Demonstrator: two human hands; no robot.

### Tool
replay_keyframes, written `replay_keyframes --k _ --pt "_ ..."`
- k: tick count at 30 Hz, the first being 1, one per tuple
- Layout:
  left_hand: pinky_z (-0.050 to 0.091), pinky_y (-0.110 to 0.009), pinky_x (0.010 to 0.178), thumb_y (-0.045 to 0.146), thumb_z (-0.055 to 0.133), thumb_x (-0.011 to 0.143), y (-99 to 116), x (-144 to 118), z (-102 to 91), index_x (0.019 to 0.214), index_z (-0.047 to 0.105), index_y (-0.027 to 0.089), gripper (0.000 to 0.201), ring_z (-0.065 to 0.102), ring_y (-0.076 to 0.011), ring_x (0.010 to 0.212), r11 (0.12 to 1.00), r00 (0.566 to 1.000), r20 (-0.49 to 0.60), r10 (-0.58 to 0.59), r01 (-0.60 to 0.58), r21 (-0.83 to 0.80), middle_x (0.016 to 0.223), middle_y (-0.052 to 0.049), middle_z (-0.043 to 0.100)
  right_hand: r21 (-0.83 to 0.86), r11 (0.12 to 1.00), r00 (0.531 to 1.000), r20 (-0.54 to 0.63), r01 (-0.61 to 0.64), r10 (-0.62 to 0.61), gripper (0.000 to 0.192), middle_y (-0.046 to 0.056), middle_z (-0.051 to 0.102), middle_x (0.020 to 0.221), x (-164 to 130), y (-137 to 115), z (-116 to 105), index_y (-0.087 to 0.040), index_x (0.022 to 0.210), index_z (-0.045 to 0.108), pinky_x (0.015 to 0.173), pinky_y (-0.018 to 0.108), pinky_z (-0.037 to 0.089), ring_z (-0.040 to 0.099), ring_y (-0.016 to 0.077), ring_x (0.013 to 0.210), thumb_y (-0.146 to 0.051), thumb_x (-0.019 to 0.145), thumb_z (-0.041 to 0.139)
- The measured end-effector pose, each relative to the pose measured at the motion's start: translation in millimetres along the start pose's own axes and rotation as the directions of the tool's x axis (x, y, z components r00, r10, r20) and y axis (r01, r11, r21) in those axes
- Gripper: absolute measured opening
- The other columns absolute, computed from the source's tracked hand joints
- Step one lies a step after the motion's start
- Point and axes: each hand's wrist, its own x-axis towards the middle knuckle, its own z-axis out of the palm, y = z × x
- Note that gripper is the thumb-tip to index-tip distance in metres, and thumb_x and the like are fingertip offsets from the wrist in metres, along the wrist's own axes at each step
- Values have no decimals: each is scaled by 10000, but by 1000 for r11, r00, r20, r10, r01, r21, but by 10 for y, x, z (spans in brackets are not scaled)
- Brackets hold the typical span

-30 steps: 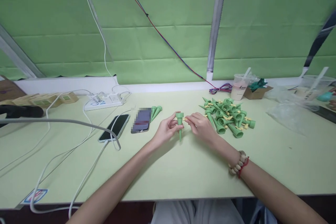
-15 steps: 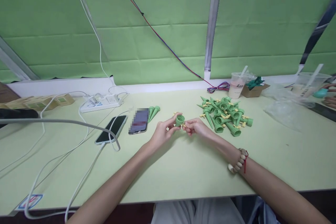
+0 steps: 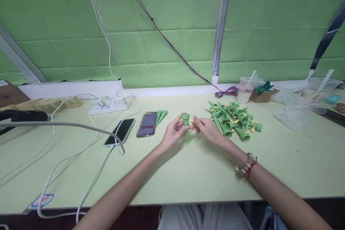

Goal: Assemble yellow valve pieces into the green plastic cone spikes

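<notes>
Between the fingers of my left hand (image 3: 174, 129) is a green plastic watering spike (image 3: 185, 118), upright with its pointed end down above the table. A thin yellow valve piece (image 3: 191, 121) sticks out sideways from the spike's neck. My right hand (image 3: 205, 127) pinches the outer end of that yellow piece, its fingertips closed. To the right lies a pile of similar green spikes (image 3: 229, 118) with yellow pieces among them. Two more green spikes (image 3: 162, 116) lie beyond my left hand, beside a phone.
Two phones, one blurred (image 3: 147, 125) and one with a dark screen (image 3: 120, 132), lie left of my hands. White cables run from a power strip (image 3: 110, 106). Behind the pile stand a drink cup (image 3: 244, 90) and a small cardboard box (image 3: 262, 95); a plastic bag (image 3: 292, 118) lies right.
The spike has turned from showing its open cup to standing upright, point down. My right hand has shifted its grip on the yellow piece. The whole view has moved slightly.
</notes>
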Motion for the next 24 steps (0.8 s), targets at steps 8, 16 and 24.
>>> replay_keyframes --k 8,16,24 --pt "341 -187 467 383 632 712 29 -36 -4 1203 479 137 570 479 -64 509 994 994 65 -83 87 -60 666 -7 575 -580 697 901 181 421 -394 296 58 560 784 7 65 -158 -182 798 546 724 300 369 483 177 792 -301 930 308" --pt "344 -191 451 389 660 683 80 -52 -6 1248 445 138 655 410 -41 460 994 992 82 -93 98 -51 643 9 557 -657 620 894 206 428 -399 284 52 529 734 0 104 -105 -189 766 506 681 296 363 459 181 742 -246 935 286" --pt "365 -196 436 363 636 711 146 -64 14 1298 370 163 675 559 -103 519 996 998 29 -58 60 -73 693 3 566 -522 764 905 33 378 -425 252 30 499 696 7 48 -2 -203 695 431 643 273 362 464 164 702 -217 915 309"
